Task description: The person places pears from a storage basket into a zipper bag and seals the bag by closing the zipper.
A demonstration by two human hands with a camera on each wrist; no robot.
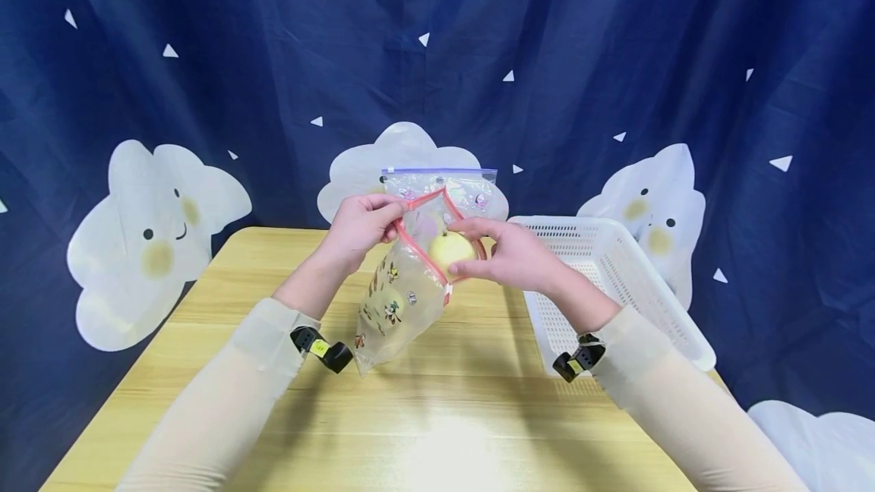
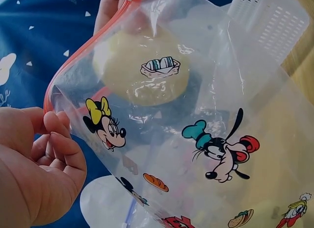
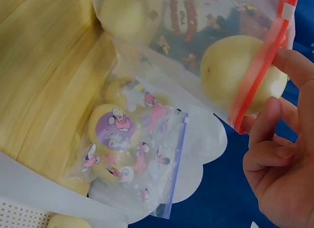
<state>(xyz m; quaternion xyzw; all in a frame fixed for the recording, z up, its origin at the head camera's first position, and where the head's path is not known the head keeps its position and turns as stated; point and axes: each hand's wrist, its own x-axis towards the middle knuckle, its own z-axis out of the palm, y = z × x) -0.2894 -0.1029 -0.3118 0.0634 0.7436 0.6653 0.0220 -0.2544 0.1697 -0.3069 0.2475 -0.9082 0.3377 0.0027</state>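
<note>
A clear zip bag [image 1: 403,317] printed with cartoon characters hangs tilted above the table, its red-edged mouth spread. My left hand [image 1: 361,228] pinches the red rim [image 2: 81,54] on the left side. At the opening, my right hand [image 1: 522,258] grips a round pale-yellow pear [image 1: 449,250] between thumb and fingers. In the right wrist view that pear [image 3: 230,73] lies partly past the red rim, inside the bag. Deeper in the same bag sits another pear [image 3: 122,14], seen through the plastic.
Behind stands a second clear bag [image 3: 142,144] with a purple zip, several pears inside. A white perforated basket [image 1: 659,291] is on the right of the wooden table [image 1: 260,272]; the right wrist view shows a pear [image 3: 68,222] in it. A dark blue curtain [image 1: 273,59] hangs behind.
</note>
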